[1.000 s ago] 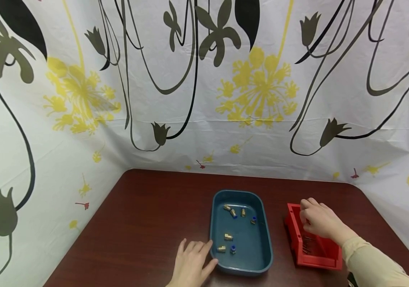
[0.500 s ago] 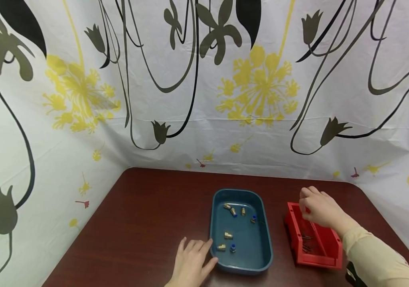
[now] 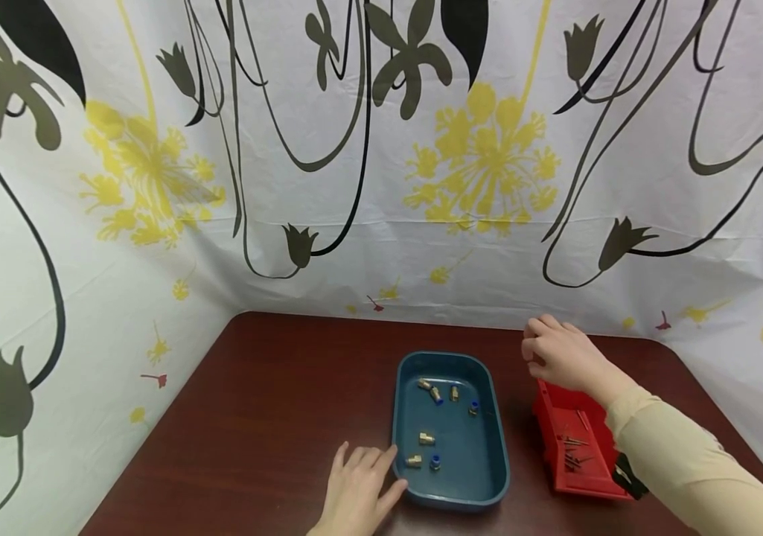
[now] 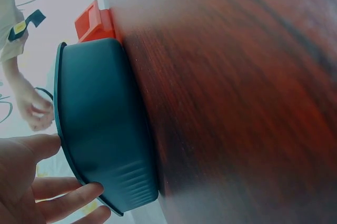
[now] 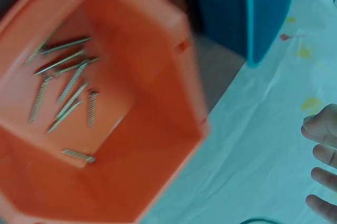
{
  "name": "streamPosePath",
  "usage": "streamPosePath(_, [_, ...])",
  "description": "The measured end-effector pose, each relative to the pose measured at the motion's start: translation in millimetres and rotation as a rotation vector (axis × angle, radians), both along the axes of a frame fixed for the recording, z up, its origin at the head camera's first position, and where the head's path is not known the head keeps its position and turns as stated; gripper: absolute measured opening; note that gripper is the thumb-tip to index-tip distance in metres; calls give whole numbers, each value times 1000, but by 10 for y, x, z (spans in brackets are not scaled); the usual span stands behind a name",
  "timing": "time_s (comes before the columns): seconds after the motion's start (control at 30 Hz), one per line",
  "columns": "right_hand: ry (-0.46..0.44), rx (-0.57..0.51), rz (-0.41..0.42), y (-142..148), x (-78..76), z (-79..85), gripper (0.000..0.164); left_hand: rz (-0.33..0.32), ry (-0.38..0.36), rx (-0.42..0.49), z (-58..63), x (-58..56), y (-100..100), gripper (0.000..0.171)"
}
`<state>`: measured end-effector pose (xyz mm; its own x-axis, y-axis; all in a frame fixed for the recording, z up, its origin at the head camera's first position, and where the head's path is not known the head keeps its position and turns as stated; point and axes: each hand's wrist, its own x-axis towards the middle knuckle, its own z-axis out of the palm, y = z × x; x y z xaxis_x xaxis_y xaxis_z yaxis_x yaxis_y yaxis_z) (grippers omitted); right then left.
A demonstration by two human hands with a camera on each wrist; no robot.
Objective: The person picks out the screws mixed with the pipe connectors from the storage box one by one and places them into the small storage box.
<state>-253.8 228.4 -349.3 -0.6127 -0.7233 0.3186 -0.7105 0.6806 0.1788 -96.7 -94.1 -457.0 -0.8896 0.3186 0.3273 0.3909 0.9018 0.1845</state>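
The left hand (image 3: 354,491) rests at the near left corner of a blue-green tray (image 3: 400,417). Its thumb and fingertips touch the tray's rim, seen close up in the left wrist view. Inside the tray lie several small brass fittings, some with blue ends, such as a plain brass fitting (image 3: 426,438) and a blue-ended one (image 3: 435,462). The right hand (image 3: 565,356) hovers above the far end of a red bin (image 3: 595,484), its fingers loosely bent and no object visible in them. Several screws (image 5: 71,81) lie in the bin.
Both containers stand on a dark reddish-brown table (image 3: 274,417), the red bin to the right of the tray with a gap between. A white patterned cloth (image 3: 381,186) hangs behind and beside the table. A black band sits at the right wrist.
My right hand has risen out of the red bin and moved left and away, past its far end. More of the screws in the bin now show. The left hand stays on the tray.
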Motion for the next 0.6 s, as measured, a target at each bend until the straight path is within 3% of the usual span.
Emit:
streamPosePath(0.27, [-19,21,34,-367,-45,56,19,6,-28,-7,23,1,-3,40])
streamPosePath(0.6, [-36,32,89,-767,-104,-31,17,12,-52,-14,22,-9,3,41])
